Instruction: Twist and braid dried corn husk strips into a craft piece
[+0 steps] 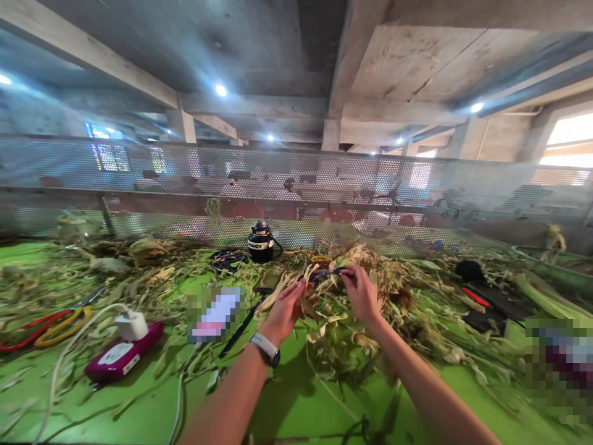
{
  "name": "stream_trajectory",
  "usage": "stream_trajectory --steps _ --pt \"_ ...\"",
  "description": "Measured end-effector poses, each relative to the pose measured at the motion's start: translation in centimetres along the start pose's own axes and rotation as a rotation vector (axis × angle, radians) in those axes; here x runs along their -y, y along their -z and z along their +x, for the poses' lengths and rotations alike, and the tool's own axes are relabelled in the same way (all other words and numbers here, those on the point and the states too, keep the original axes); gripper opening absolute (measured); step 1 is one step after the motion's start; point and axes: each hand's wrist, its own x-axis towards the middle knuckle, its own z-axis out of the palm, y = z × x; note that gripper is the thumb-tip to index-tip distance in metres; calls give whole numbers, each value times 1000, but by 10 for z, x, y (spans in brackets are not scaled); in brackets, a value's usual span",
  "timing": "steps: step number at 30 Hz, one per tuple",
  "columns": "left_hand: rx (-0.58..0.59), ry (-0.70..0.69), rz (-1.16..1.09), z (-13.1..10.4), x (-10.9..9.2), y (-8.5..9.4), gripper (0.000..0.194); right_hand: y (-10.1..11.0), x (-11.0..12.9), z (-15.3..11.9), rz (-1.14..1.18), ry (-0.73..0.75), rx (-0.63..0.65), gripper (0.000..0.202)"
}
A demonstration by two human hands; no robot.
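Observation:
My left hand (288, 309), with a pale watch band on its wrist, is closed around a bundle of pale dry husk strips (283, 282). To its right, my right hand (360, 290) pinches the end of a thin dark strip (330, 272), which stretches across to the husk bundle at my left fingertips. Both hands are raised over the green table (287, 405), near its middle. Loose dry husk pieces (331, 334) lie beneath and around them.
A black jar (260, 242) stands behind the hands before a perforated metal screen (296, 179). Left are a phone (217, 314), a maroon power strip (125, 358) with a white charger, cables and red-and-yellow-handled scissors (65, 324). Black items (486, 300) lie right.

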Motion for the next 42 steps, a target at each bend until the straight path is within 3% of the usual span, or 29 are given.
stream_trajectory --steps 5,10,12,14,16,18,23,26,30,34,37,39,42 --pt "-59 -31 91 4 0 4 12 2 5 -9 8 -1 52 22" --pt "-103 -45 155 4 -1 4 10 23 13 3 181 -322 -78 31" --pt "-74 -13 175 3 -2 3 7 31 11 10 322 -558 44 39" --pt "-37 21 194 3 -2 4 2 36 6 12 445 -769 278 48" --pt "-8 36 196 4 -2 5 4 35 3 11 552 -877 487 51" --pt "12 45 193 4 -2 5 2 31 1 9 662 -916 579 45" --pt "19 74 254 1 -1 4 4 23 5 6 898 -941 507 22" --pt "31 99 338 -1 -1 2 11 24 6 6 984 -929 534 25" --pt "82 161 462 -3 -2 2 18 22 5 3 1009 -792 578 37" --pt "114 161 502 -3 -1 5 17 17 -5 4 969 -789 434 30" --pt "68 142 473 0 -2 8 12 24 -18 13 802 -702 242 19" --pt "6 106 452 2 -2 10 9 33 -28 20 494 -598 134 16" --pt "-110 29 406 5 -4 10 6 46 -34 23 302 -566 114 16"
